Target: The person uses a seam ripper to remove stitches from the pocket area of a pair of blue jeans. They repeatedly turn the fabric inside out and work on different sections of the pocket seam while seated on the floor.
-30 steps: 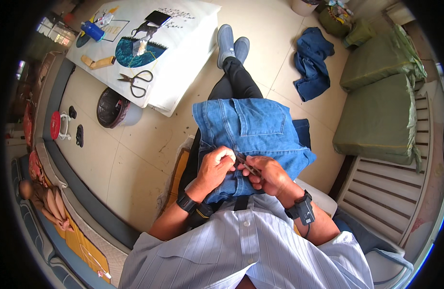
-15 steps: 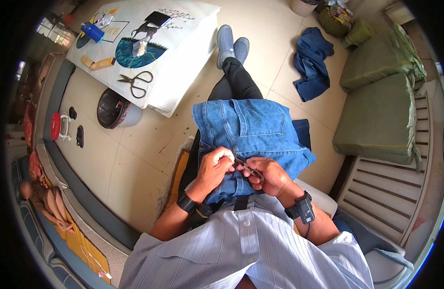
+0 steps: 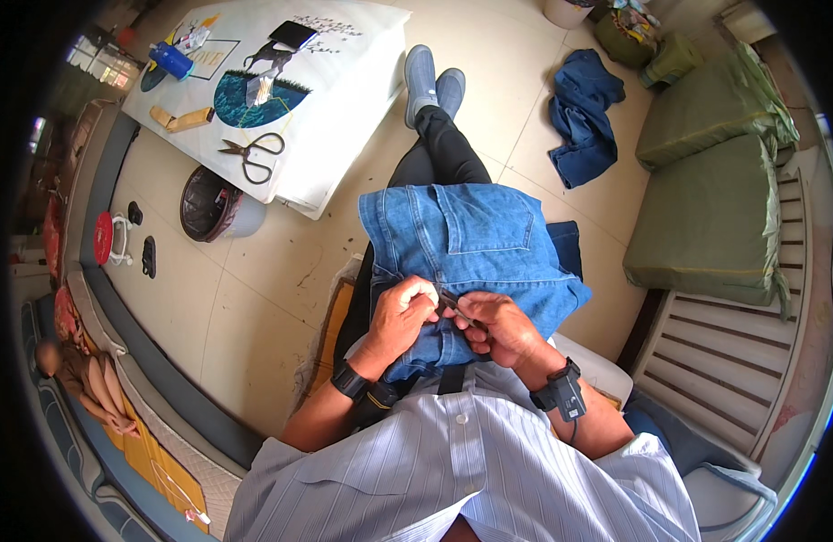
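Note:
Blue denim jeans lie across my lap over my black trousers. My left hand is closed, fingertips pinched on the denim near a seam just below the middle of the garment. My right hand is closed around a small dark metal tool, seemingly snips, whose tip meets the denim beside my left fingertips. The exact point of contact is too small to make out.
A white table at upper left holds large scissors and a blue bottle. Below it stands a bin. Jeans lie on the floor. Green cushions sit on a slatted bench. Another person rests at left.
My right hand and the tool have shifted very slightly at the seam. My left hand stays pinched in almost the same place.

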